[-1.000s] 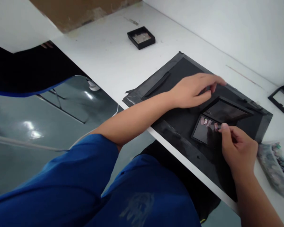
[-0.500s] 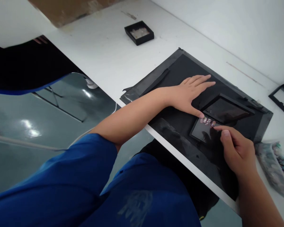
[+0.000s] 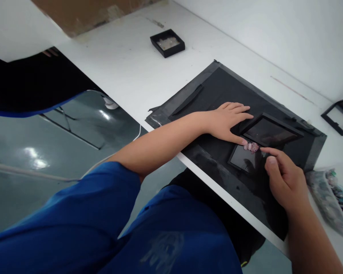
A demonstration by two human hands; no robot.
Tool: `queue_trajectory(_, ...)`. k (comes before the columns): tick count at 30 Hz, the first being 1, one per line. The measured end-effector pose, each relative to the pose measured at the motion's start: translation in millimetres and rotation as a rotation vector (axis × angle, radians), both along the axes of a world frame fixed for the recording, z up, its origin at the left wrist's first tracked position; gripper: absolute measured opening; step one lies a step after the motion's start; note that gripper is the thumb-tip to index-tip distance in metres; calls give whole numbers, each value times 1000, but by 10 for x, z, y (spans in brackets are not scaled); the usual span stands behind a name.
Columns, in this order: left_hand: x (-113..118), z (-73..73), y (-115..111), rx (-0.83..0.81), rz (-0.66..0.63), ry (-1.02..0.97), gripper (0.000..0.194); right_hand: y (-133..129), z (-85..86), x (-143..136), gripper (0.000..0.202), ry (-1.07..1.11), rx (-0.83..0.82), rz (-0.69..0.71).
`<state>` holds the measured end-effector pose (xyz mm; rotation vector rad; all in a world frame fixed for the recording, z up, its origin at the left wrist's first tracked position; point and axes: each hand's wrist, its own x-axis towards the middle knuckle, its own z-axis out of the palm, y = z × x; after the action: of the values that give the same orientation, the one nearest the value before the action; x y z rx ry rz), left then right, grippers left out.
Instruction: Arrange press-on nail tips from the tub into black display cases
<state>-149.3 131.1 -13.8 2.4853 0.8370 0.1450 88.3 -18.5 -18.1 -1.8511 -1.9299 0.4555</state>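
A row of small pinkish press-on nails (image 3: 251, 147), some glittery, lies at the hinge side of an opened black case (image 3: 242, 158) with a glossy inside. The tip of my left thumb touches the left end of the row. The rest of my left hand (image 3: 228, 120) is spread out, its fingers over the black mat beside the case. From the right, the stretched index finger of my right hand (image 3: 287, 177) reaches the other end of the row. Its thumb stands apart from that finger and the remaining fingers are curled. Neither hand grips anything.
The black mat (image 3: 205, 91) lies on a white table (image 3: 117, 68). Farther back sits a black box with a clear window (image 3: 168, 43). At the right are a black frame (image 3: 338, 118) and a clear bag of small packets (image 3: 331, 201). Part of another person (image 3: 50, 52) shows at the left.
The nails, a spaced row before, are now bunched closer together between my left thumb and right index finger. My left hand's fingers have come slightly nearer to me.
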Motion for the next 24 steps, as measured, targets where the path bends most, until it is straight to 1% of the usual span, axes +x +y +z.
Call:
queue_trajectory(5,-2,27,6,8,6,-14,91,18,-6,-32,47,-44,21,47)
queue_trajectory(8,16,26,-14,1,23,-31,91,16,-15,-37,46,-92,51,84)
queue_trajectory(11,50,9,-46,12,-10,-29,94,12,-28,-34,42,-115,98,108)
queue_trajectory(14,91,-8,-81,4,-59,-14,98,15,-46,-29,38,-95,118,107)
queue_trajectory(19,132,-13,-115,14,-48,11,99,27,-76,-12,36,-75,125,100)
queue_trajectory(24,112,-15,-70,-4,-65,-6,97,23,-61,37,33,-66,139,73)
